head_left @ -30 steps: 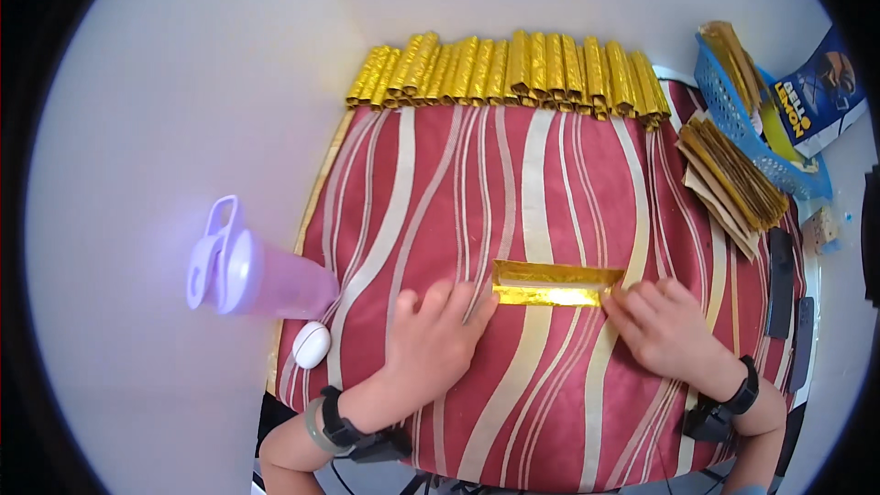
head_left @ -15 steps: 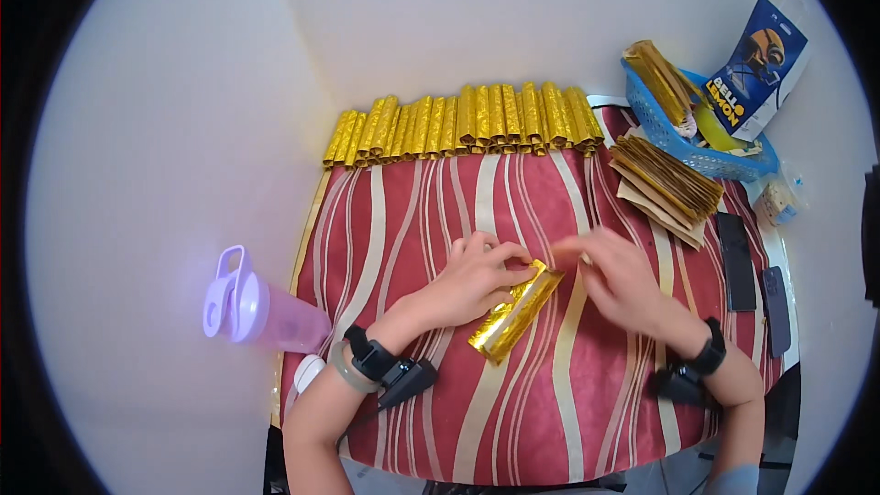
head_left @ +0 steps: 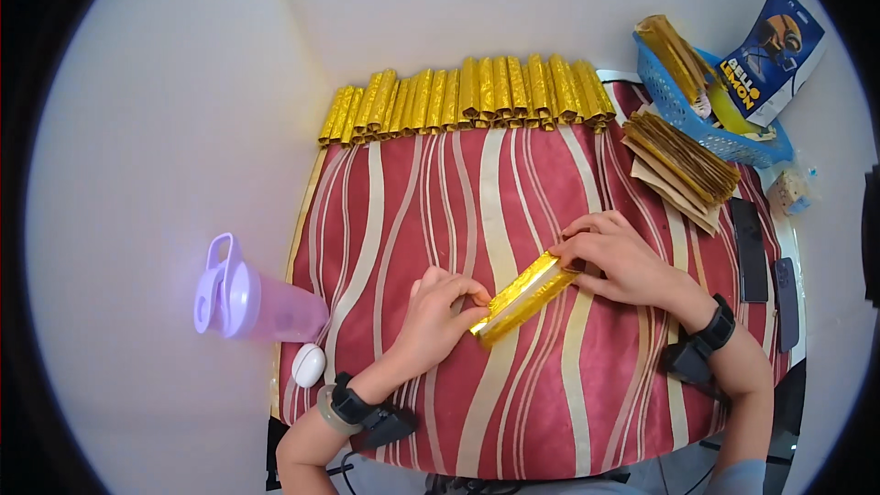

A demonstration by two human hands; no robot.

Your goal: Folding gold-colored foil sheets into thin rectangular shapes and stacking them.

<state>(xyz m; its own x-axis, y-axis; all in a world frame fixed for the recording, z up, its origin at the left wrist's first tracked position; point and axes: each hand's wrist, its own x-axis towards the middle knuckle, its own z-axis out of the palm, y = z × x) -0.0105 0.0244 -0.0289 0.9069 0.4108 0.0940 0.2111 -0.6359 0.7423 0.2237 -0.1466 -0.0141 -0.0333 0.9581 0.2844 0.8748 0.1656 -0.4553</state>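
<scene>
A shiny gold foil paper piece (head_left: 530,297), folded long and narrow with a pale strip along it, lies slantwise over the middle of the table. My left hand (head_left: 438,313) pinches its near left end between thumb and fingers. At the far right end, my right hand (head_left: 621,258) grips it, the thumb below and the fingers on top. Beyond my hands, a row of gold paper tubes (head_left: 449,103) lies side by side along the back edge, stacked in places.
A red striped tablecloth (head_left: 412,211) covers the table. Back right are a stack of gold and brown paper (head_left: 683,160), a blue basket (head_left: 672,92) and a blue pouch (head_left: 779,50). Two dark phones (head_left: 750,252) lie rightward. Leftward are a purple bottle (head_left: 280,308) and a white rounded object (head_left: 309,364).
My left hand has slid down to the near end of the foil piece. My right hand, apart from it before, now holds the far end. The view has shifted slightly.
</scene>
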